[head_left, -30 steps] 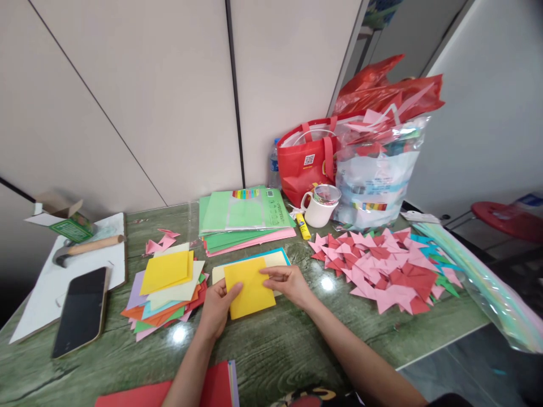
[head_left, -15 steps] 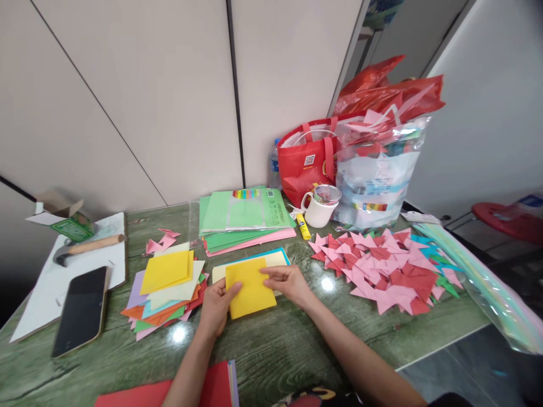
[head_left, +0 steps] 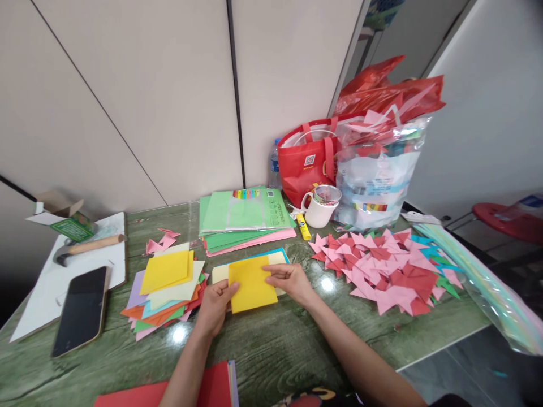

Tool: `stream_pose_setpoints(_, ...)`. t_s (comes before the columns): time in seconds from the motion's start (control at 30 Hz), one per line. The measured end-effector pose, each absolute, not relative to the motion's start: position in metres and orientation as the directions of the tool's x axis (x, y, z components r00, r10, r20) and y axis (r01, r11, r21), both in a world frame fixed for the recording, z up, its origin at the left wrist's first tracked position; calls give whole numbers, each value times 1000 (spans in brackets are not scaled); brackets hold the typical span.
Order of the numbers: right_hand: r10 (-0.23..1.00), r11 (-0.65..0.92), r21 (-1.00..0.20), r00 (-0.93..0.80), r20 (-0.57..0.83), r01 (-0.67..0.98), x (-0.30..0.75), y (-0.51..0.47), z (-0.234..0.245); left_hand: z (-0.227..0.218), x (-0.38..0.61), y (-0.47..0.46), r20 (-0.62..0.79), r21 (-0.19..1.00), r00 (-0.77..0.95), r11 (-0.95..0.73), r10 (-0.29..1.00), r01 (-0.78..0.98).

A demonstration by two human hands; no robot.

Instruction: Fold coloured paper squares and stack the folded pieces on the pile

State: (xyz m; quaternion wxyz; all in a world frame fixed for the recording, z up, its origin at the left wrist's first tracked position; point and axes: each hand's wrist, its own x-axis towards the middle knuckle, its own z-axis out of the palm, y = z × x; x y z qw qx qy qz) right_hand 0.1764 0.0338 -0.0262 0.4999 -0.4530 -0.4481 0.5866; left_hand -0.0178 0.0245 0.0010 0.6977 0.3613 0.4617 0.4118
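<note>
A yellow square of paper (head_left: 253,284) is held up between my two hands over the green table. My left hand (head_left: 215,305) pinches its left edge, thumb in front. At the right edge, my right hand (head_left: 291,282) pinches the sheet between thumb and fingers. Beneath and behind it lie cream and blue sheets (head_left: 278,257). Left of my left hand is a stack of coloured paper squares (head_left: 163,297) with yellow pieces (head_left: 166,272) on top. Red sheets (head_left: 216,384) lie under my left forearm at the near edge.
Folded pink and red paper pieces (head_left: 382,265) are heaped at the right. Behind stand a white mug (head_left: 320,212), a glue stick (head_left: 302,226), a red bag (head_left: 299,169) and a clear bag (head_left: 373,181). Green paper packs (head_left: 246,215) lie centrally; a phone (head_left: 80,311) and a hammer (head_left: 91,246) lie left.
The yellow paper has shifted slightly right and up, and looks more level. Both hands keep their pinch on it, with the left hand a little higher.
</note>
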Motion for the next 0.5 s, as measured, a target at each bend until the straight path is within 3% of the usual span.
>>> stream_pose_setpoints(0.5, 995, -70, -986, -84, -57, -152, 179, 35, -25, 9, -12, 21, -330, 876, 301, 409, 895, -254)
